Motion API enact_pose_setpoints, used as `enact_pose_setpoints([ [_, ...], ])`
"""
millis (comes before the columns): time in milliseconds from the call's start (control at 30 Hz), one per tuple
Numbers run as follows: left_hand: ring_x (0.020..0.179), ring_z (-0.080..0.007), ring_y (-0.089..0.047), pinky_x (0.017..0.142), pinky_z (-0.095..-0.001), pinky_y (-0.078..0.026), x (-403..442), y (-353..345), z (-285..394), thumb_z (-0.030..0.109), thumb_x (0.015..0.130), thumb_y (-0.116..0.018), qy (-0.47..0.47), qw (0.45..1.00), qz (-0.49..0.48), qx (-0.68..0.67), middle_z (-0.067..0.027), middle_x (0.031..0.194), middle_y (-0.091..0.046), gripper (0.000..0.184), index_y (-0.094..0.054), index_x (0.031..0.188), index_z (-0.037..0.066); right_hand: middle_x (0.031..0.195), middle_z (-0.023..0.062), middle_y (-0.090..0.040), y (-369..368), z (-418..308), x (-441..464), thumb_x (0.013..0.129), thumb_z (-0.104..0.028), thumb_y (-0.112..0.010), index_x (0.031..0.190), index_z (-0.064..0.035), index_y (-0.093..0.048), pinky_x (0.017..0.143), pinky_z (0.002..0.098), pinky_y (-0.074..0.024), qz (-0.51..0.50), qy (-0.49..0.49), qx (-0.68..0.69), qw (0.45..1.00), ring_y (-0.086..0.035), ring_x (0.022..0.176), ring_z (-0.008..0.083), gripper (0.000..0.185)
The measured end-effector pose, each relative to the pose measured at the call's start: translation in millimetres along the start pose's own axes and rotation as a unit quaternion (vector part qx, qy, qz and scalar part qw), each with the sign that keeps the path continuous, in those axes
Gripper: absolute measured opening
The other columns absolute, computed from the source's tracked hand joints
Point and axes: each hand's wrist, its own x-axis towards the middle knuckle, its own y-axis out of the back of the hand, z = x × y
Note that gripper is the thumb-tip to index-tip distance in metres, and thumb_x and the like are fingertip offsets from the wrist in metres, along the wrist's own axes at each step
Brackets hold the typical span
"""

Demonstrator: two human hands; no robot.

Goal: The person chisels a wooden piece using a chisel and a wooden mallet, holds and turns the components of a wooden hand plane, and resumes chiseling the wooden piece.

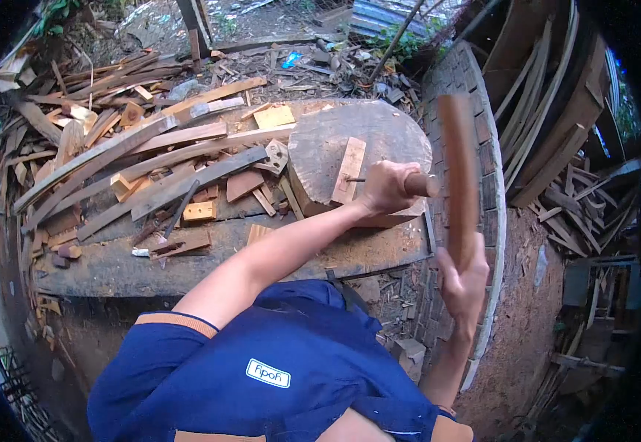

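Observation:
My left hand (386,189) is closed around a chisel (422,185); its round wooden handle end sticks out on the right. The thin dark blade meets a small flat wooden block (353,156) with a cut in it. That block lies on top of a thick round wood slab (320,132). Raised to the right of the slab, my right hand (465,278) grips the lower end of a long wooden mallet (459,162). The mallet is blurred by motion and stands apart from the chisel handle.
Long curved boards (114,155) and offcuts pile up to the left on a low wooden bench (114,276). A pale wooden block (199,211) lies among them. A low brick wall (486,162) runs along the right, with tall planks (537,96) leaning beyond it.

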Motion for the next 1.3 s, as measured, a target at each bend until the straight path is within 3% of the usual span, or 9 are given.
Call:
enact_pose_setpoints([
  [200, 0.067, -0.0329, -0.064, 0.059, -0.0382, -0.049, -2.1, -0.8, 0.0, 0.016, 0.064, -0.074, -0.009, 1.0, -0.007, 0.018, -0.0134, 0.071, -0.063, 0.022, -0.061, 0.08, 0.01, 0.093, 0.0149, -0.057, -28.9, 21.0, 1.7, 0.079, -0.016, -0.065, 0.112, -0.0009, -0.05, 0.069, 0.0319, -0.0464, 0.111, 0.186, 0.006, 0.976, -0.055, 0.078, 0.0174, 0.039],
  [333, 0.067, -0.0325, -0.064, 0.059, -0.0379, -0.049, -3.5, 1.0, 6.3, 0.017, 0.063, -0.074, -0.004, 0.999, -0.034, -0.01, -0.0124, 0.071, -0.063, 0.022, -0.059, 0.079, 0.01, 0.095, 0.0091, -0.057, 1.3, 7.0, -9.5, 0.085, -0.018, -0.063, 0.123, 0.0035, -0.046, 0.082, 0.0375, -0.0456, -0.051, -0.006, -0.001, 0.999, -0.057, 0.091, 0.0208, 0.047],
  [467, 0.067, -0.0324, -0.064, 0.059, -0.0395, -0.049, -1.9, -0.9, 2.7, 0.016, 0.062, -0.074, -0.018, 1.0, -0.014, 0.014, -0.0142, 0.072, -0.063, 0.023, -0.059, 0.079, 0.01, 0.081, 0.0049, -0.054, -11.9, 14.3, -17.1, 0.085, -0.019, -0.06, 0.119, 0.0012, -0.049, 0.067, 0.0326, -0.0491, 0.15, 0.098, 0.284, 0.942, -0.058, 0.075, 0.0165, 0.041],
  [533, 0.067, -0.0325, -0.064, 0.06, -0.0396, -0.049, -0.5, 0.7, 1.9, 0.016, 0.063, -0.074, -0.029, 1.0, -0.003, 0.005, -0.0143, 0.072, -0.063, 0.022, -0.059, 0.079, 0.01, 0.079, 0.0042, -0.054, -28.1, 37.6, 0.5, 0.085, -0.019, -0.061, 0.119, 0.0009, -0.048, 0.061, 0.0279, -0.0458, 0.107, 0.219, -0.034, 0.969, -0.056, 0.069, 0.0147, 0.041],
  [600, 0.068, -0.0325, -0.064, 0.06, -0.0396, -0.049, -0.6, -0.9, 4.8, 0.017, 0.063, -0.074, -0.04, 0.999, 0.004, -0.013, -0.0145, 0.073, -0.063, 0.022, -0.06, 0.079, 0.01, 0.088, 0.0139, -0.063, -30.7, 40.8, -10.2, 0.081, -0.019, -0.069, 0.113, -0.0007, -0.049, 0.07, 0.0337, -0.0478, -0.042, 0.001, 0.029, 0.999, -0.06, 0.075, 0.0211, 0.042],
  [800, 0.068, -0.0336, -0.064, 0.059, -0.0386, -0.05, -0.9, 0.8, -0.7, 0.019, 0.063, -0.075, -0.014, 1.0, -0.022, 0.009, -0.015, 0.072, -0.063, 0.024, -0.061, 0.079, 0.009, 0.071, 0.0072, -0.052, -28.1, 18.6, -16.9, 0.08, -0.01, -0.063, 0.112, 0.0009, -0.049, 0.063, 0.0299, -0.0475, 0.158, 0.096, 0.311, 0.932, -0.054, 0.061, 0.0172, 0.037],
  [867, 0.069, -0.0336, -0.064, 0.059, -0.0384, -0.05, 0.5, -0.5, -4.8, 0.019, 0.063, -0.076, -0.015, 1.0, -0.014, 0.008, -0.015, 0.072, -0.063, 0.024, -0.061, 0.08, 0.009, 0.072, 0.0041, -0.053, -38.9, 48.6, -3.4, 0.079, -0.011, -0.065, 0.113, 0.0006, -0.049, 0.064, 0.0291, -0.0467, 0.064, 0.159, -0.029, 0.985, -0.054, 0.064, 0.017, 0.039],
  [1133, 0.065, -0.0311, -0.064, 0.057, -0.0359, -0.05, 1.1, 15.8, -3.9, 0.016, 0.062, -0.077, 0.006, 1.0, 0.022, -0.02, -0.0143, 0.071, -0.063, 0.026, -0.061, 0.08, 0.005, 0.092, 0.01, -0.061, -65.5, 79.9, 38.4, 0.081, -0.026, -0.067, 0.117, 0.0015, -0.05, 0.075, 0.0337, -0.0461, 0.039, 0.011, 0.246, 0.969, -0.058, 0.083, 0.0195, 0.048],
  [1300, 0.057, -0.0152, -0.062, 0.053, -0.0314, -0.049, 7.6, 36.4, -26.1, 0.015, 0.07, -0.073, -0.003, 0.993, 0.098, -0.068, -0.0081, 0.064, -0.064, 0.014, -0.064, 0.075, 0.006, 0.094, 0.0216, -0.065, -132.0, 106.9, 97.9, 0.079, -0.037, -0.064, 0.111, -0.0025, -0.05, 0.076, 0.0448, -0.0482, -0.13, 0.004, -0.06, 0.99, -0.064, 0.086, 0.0345, 0.049],
])
